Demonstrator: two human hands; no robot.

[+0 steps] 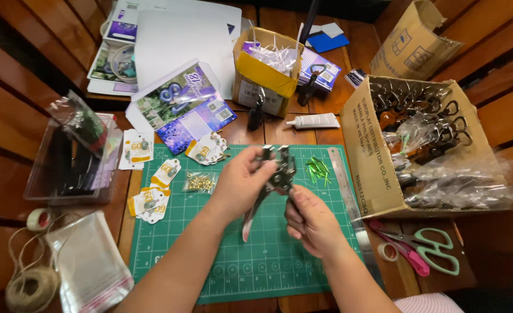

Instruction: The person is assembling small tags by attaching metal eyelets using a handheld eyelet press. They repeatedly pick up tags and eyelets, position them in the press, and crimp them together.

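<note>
Pliers (272, 177) sit gripped between both hands above the green cutting mat (250, 255). Left hand (242, 184) closes around the metal head, right hand (311, 220) clamps the lower handle. Green pins (317, 170) and a steel ruler (349, 197) lie just beside.

Two bare forearms come up from the bottom edge and end in the two hands. The left hand (240, 185) and the right hand (313, 223) wear no gloves, and no rings, watch or bracelet show on the fingers or wrists in view. The left forearm is uncovered along its whole visible length, with no sleeve showing on it. Below the right hand, at the lower edge beside the right forearm, lies a small patch of pale pink cloth (427, 304) with fine stripes; whether it is a sleeve or other clothing cannot be told.
</note>
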